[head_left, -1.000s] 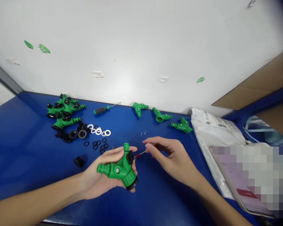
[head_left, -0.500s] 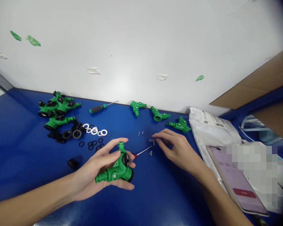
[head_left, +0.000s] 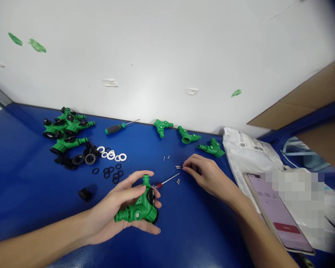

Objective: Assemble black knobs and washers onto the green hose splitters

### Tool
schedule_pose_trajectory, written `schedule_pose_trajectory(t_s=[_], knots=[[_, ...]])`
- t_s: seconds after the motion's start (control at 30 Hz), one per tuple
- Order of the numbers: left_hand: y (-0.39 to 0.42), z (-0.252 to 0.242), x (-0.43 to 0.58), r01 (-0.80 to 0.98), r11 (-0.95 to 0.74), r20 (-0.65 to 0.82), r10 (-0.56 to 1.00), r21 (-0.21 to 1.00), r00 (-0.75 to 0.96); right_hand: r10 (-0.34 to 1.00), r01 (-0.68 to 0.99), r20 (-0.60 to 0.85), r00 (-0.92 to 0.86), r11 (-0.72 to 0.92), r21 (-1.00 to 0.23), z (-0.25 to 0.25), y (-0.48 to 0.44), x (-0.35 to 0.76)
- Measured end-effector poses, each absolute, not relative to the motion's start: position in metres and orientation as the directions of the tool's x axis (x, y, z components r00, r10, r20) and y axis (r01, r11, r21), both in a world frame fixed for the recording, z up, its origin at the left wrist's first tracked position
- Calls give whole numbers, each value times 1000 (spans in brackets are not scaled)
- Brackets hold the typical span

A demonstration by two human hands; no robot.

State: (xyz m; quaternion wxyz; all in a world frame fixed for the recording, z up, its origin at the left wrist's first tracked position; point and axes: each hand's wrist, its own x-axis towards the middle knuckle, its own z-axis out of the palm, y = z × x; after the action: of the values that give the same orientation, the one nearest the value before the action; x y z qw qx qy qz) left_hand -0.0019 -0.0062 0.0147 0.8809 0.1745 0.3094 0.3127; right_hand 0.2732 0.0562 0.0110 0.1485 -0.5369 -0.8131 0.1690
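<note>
Gripping a green three-way hose connector (head_left: 138, 210), the left hand (head_left: 111, 208) has its fingers curled over the top and its thumb across the body, so the connector sits clenched in the palm, tilted, just above the blue table (head_left: 22, 186). A black knob (head_left: 151, 196) faces the right fingers, and a black-ringed outlet (head_left: 155, 217) pokes out below the fingertips. Beyond those fingertips lies a red-handled screwdriver (head_left: 167, 180), its handle just beside the connector and its thin shaft pointing toward the right hand (head_left: 209, 178). That hand's thumb and forefinger (head_left: 185, 169) are pinched together at a small cluster of screws (head_left: 178, 167); whether they hold one, I cannot tell. More screws (head_left: 178, 181) lie just below those fingertips, and two (head_left: 166, 158) lie farther ahead. Left of the left fingers sit black O-rings (head_left: 111, 175), white washers (head_left: 111, 155), and a black cap (head_left: 85, 194). Ahead of the fingers are a heap of green connectors (head_left: 67, 124), a green-handled screwdriver (head_left: 115, 128), and three green Y-pieces (head_left: 185, 134). Right of the right hand lie a white mailer (head_left: 248, 152) and a phone (head_left: 276, 212).
</note>
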Motion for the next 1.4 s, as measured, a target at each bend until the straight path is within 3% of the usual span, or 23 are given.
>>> schedule_pose_trajectory(t_s=[0.3, 0.43, 0.57, 0.7, 1.1, 1.4], knots=[[-3, 18, -3, -482, 734, -418, 673, 478, 610, 947, 811, 52, -318, 300, -502, 19, 51, 275], [-7, 17, -2, -492, 697, -413, 711, 521, 569, 948, 576, 152, -279, 291, -764, 25, 33, 250], [-15, 13, 1, -488, 664, -376, 735, 567, 564, 874, 318, 250, -415, 397, -861, 30, 10, 221], [-19, 7, 4, -472, 651, -374, 743, 594, 555, 814, 222, 324, -483, 472, -853, 31, 1, 210], [-23, 5, 8, -461, 608, -359, 776, 647, 519, 758, 349, 345, -553, 587, -731, 23, -7, 205], [-24, -1, 8, -497, 571, -328, 805, 653, 494, 750, 307, 498, -436, 644, -701, 13, -9, 194]])
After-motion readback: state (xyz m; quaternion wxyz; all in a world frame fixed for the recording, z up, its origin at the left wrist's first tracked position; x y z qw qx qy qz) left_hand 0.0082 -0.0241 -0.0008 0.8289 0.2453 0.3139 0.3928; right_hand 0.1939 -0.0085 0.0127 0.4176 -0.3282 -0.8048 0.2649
